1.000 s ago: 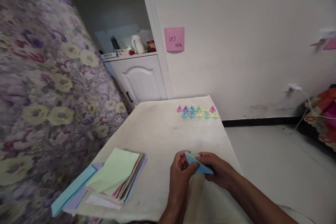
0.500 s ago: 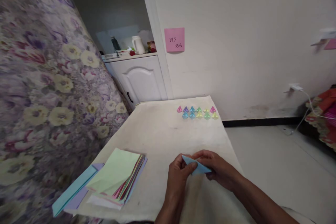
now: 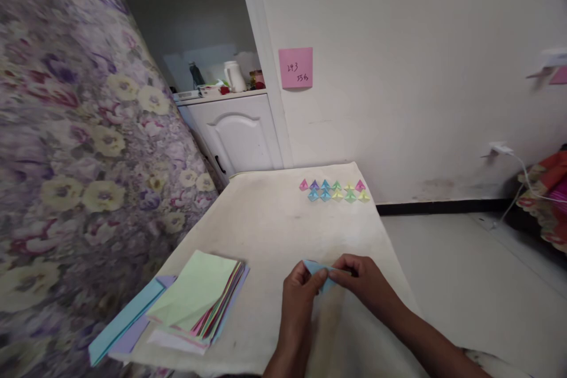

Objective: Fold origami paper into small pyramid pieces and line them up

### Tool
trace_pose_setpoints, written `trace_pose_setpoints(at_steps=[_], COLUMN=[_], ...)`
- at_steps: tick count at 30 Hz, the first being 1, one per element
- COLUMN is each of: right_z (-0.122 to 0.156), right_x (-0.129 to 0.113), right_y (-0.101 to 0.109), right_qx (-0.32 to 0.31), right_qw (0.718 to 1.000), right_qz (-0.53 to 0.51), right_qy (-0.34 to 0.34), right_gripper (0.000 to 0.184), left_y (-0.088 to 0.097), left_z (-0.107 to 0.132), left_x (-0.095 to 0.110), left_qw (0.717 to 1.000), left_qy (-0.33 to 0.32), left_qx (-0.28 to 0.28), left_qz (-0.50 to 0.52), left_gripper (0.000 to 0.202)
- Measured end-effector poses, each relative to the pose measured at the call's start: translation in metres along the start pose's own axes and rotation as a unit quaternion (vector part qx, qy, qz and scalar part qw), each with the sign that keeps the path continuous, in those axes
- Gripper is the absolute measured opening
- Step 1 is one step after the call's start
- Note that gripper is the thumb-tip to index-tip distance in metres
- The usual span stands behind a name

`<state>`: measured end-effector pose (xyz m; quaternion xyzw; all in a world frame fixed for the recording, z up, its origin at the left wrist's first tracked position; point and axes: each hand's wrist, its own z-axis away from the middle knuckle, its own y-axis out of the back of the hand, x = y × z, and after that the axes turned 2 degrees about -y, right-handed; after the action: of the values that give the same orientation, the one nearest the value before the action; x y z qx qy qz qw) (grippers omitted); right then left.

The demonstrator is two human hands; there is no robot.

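A small folded piece of light blue paper (image 3: pixel 315 268) sits pinched between both of my hands just above the white table (image 3: pixel 266 230). My left hand (image 3: pixel 297 298) grips its left end with thumb and fingers. Closed on its right part is my right hand (image 3: pixel 363 284), which covers most of the piece. A stack of coloured paper sheets (image 3: pixel 195 298), pale green on top, lies to the left near the table's front. Two rows of small folded paper shapes (image 3: pixel 333 190) in pink, blue, green and yellow lie at the far right of the table.
A flower-patterned fabric surface (image 3: pixel 80 147) rises along the left. A pink note (image 3: pixel 295 67) is stuck on the white wall. A white cabinet (image 3: pixel 234 130) with a jug stands behind the table. Grey floor lies to the right, with a charger cable (image 3: pixel 516 177) and colourful cloth.
Both hands have shifted slightly away from me. My right hand has closed further over the blue paper, so less of it shows.
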<state>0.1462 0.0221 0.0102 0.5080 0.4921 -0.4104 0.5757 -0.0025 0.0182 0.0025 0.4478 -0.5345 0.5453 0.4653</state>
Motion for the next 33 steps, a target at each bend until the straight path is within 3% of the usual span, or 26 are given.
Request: trace_pose_setpoints(at_steps=[4,9,13,16,23,27,30,33], right_z=[-0.002,0.001,0.004,0.004,0.007,0.005,0.002,-0.003], right_x=[0.0,-0.001,0.001,0.003,0.005,0.002,0.002,0.003], right_y=[0.003,0.002,-0.001,-0.001,-0.002,-0.003,-0.002,0.0], right_qx=[0.005,0.032,0.072,0.068,0.052,0.053,0.027,-0.013], right_qw=[1.0,0.998,0.978,0.961,0.947,0.971,0.997,0.999], right_qz=[-0.013,0.032,0.15,0.194,0.241,0.165,0.041,-0.042], right_qy=[0.005,0.036,0.129,0.183,0.205,0.166,0.066,-0.007], right_gripper=[0.014,0.007,0.017,0.022,0.027,0.023,0.015,0.008], left_y=[0.0,-0.005,-0.007,-0.007,-0.005,-0.003,-0.005,-0.007], left_z=[0.002,0.005,0.004,0.003,0.004,0.004,0.004,0.005], left_x=[0.002,0.0,-0.003,-0.004,-0.005,-0.008,-0.008,-0.006], left_qw=[0.998,0.995,0.995,0.994,0.992,0.988,0.985,0.983], left_qy=[0.012,0.044,0.022,0.006,-0.008,-0.016,-0.02,-0.022], left_qx=[-0.055,-0.077,-0.079,-0.082,-0.07,-0.073,-0.076,-0.07], left_qz=[-0.023,-0.055,-0.055,-0.066,-0.108,-0.132,-0.152,-0.171], left_gripper=[0.018,0.021,0.017,0.016,0.014,0.015,0.014,0.015])
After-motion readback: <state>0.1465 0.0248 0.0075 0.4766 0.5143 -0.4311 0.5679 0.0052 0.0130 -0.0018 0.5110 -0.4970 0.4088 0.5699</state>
